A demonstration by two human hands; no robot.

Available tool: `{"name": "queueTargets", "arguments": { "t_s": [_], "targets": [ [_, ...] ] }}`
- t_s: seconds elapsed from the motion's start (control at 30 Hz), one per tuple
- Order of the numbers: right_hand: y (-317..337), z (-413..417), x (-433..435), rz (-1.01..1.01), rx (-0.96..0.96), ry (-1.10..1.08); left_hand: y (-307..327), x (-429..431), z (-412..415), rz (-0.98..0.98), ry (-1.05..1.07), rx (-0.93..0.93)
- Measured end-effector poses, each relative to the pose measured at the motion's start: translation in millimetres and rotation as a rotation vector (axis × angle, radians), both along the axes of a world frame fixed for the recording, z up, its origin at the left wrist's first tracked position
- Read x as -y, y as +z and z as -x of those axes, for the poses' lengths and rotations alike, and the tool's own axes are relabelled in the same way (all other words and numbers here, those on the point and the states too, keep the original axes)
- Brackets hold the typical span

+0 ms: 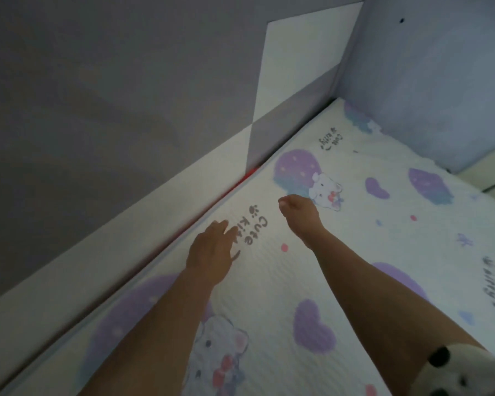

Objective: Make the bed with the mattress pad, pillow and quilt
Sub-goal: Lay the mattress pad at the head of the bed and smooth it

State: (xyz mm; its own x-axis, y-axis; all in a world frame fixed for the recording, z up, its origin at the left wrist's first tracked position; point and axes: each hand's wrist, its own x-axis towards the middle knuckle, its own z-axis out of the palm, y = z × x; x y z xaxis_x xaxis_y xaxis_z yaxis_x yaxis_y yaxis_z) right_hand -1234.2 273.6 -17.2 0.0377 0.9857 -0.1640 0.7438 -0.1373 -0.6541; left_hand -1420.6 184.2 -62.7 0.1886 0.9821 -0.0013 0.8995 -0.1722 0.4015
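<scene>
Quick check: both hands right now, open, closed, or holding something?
Left hand: open, fingers straight on the pad.
Right hand: fingers curled; pinching the pad or not, cannot tell.

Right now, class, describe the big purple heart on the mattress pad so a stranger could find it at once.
Start at the printed mattress pad. Follow the two forearms back from the left hand and right hand; the heart lies between them. Unlike the dotted purple blobs with kittens, it is plain purple, and larger than the far heart.
</scene>
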Motion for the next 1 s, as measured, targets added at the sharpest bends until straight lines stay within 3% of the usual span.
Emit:
{"name": "queueTargets", "arguments": {
  "t_s": [0.07, 0.13, 0.2, 0.4, 1.0],
  "targets": [
    [-11.1, -6.3, -29.6, -0.004, -0.079, -0.104, -11.9, -29.8, -4.1, -0.024, -0.063, -0.088],
    [-25.9, -10.6, -59.5, -0.015, -0.164, -0.174, -25.6, -55.4, -8.0, 0.064, -0.085, -0.243],
    [-41.0, -13.2, -86.5, -0.011, -0.203, -0.219, -37.1, -77.8, -12.3, 0.132, -0.086, -0.273],
    [-79.9, -4.9, -159.4, 0.01, -0.276, -0.313, -75.9, -125.2, -15.3, -0.036, -0.224, -0.311],
    [-140.4, 21.6, -257.4, 0.061, 0.017, -0.333, -125.7, -148.9, -6.5, -0.2, -0.241, -0.36]
  ]
}}
